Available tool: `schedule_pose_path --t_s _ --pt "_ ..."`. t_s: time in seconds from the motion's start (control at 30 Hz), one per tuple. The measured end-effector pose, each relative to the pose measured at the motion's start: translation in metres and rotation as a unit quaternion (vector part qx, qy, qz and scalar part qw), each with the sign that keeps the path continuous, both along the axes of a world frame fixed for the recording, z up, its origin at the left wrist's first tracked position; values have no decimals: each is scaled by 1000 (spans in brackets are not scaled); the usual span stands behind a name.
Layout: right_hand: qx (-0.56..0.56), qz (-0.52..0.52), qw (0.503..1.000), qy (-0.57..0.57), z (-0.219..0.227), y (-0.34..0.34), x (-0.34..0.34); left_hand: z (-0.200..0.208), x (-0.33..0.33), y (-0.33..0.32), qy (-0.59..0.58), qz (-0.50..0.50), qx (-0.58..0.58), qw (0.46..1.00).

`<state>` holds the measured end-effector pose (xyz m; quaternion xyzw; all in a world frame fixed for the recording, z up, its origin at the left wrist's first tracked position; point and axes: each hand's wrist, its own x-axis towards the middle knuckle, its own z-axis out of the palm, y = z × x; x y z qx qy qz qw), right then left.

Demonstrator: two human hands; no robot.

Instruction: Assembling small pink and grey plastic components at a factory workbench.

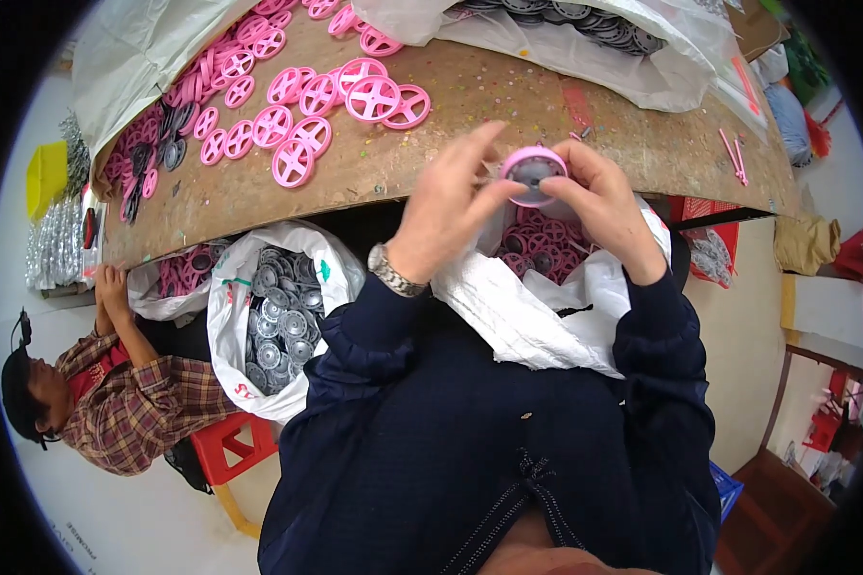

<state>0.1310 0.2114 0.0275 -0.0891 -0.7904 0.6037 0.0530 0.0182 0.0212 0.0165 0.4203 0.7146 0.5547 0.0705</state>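
Note:
Above the near table edge, a pink wheel (515, 163) with a grey hub disc (535, 175) set inside its ring is held between my two hands. My right hand (599, 196) grips its right side, thumb on the face and fingers behind. From the left, my left hand (451, 206) lays its thumb against the wheel's lower left; its other fingers are raised and slightly blurred, partly hidden from view. Under the hands, a white sack (508, 311) stands open with many pink wheels (547, 240), some showing grey centres.
Pink wheels (293, 163) lie piled across the wooden table (374, 177), some dark discs (174, 153) among them. At my left stands a sack of grey discs (283, 321). A co-worker (125, 402) sits further left by a red stool (232, 448). Black discs (575, 14) fill another sack.

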Motion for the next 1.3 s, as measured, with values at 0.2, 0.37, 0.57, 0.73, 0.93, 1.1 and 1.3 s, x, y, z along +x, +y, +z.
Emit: schedule_pose_path --t_s 0.2,0.37,0.57,0.73,0.93,1.1,1.3 --pt "243 106 958 -109 5 24 33 2 -66 -27 225 244 -89 939" --pt "375 104 914 -116 -10 27 44 -7 -90 -25 328 324 -229 857" --pt "333 133 932 -56 17 15 21 -23 -104 -20 345 347 -241 838" --pt "230 72 970 15 24 28 -6 -20 -101 -16 354 342 -204 847" --pt "276 -60 958 50 27 57 -65 -15 -66 -13 283 175 -63 941" --pt "382 -128 902 153 1 92 -132 -30 -50 -2 262 125 -38 956" --pt "675 -160 682 231 -12 133 -200 -34 -52 -4 246 125 -24 961"
